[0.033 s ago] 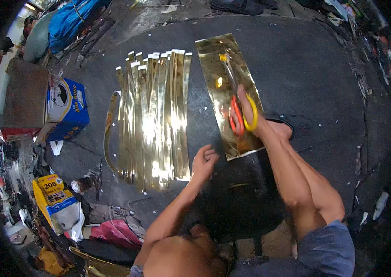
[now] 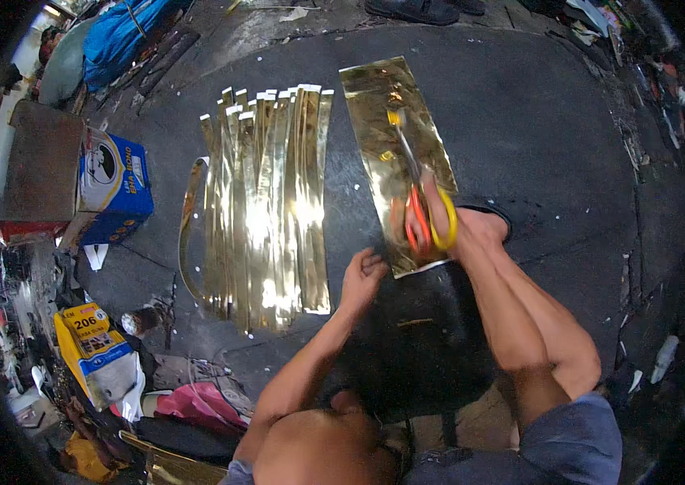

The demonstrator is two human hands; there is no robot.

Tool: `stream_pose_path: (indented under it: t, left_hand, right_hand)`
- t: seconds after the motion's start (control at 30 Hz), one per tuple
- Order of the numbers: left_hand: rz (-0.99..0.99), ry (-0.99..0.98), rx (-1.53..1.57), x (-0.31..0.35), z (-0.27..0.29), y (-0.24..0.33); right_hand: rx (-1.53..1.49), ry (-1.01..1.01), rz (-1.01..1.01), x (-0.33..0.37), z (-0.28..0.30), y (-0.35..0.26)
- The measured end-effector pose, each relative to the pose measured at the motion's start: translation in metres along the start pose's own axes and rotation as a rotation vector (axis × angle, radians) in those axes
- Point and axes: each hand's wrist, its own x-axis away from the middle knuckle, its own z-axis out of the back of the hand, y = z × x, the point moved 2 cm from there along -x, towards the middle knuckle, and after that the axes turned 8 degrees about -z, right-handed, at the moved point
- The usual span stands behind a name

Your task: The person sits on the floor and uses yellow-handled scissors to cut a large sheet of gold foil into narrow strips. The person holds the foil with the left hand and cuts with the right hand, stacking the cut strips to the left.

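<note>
My right hand is closed round a pair of scissors with one red and one yellow handle. The blades point away from me, over a shiny gold sheet. That sheet is long and rectangular, and its near end overlaps a black board. Close to the sheet's near left corner is my left hand, its fingers loosely bent and slightly apart, with nothing visible in them. To the left lie several narrow gold strips side by side, with white ends.
At the left stands a blue and white metal can, with a yellow and white package nearer me. Pink cloth lies at lower left. My foot is right of the sheet. Dark sandals sit at the far edge.
My right hand and the scissors have come slightly toward me over the sheet. My left hand has shifted a little to the right, nearer the sheet's corner.
</note>
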Motion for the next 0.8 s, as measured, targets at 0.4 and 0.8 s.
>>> stream_pose_path:
  t: [0.4,0.8]
  left_hand:
    - [-0.114,0.243,-0.353,-0.068,-0.033,-0.009]
    - [-0.025,0.059,-0.152,-0.060,-0.006,0.016]
  right_hand:
    - [-0.044,0.099,-0.281,0.202,-0.008,0.165]
    - [-0.070,-0.124,-0.368,0.200,-0.029,0.188]
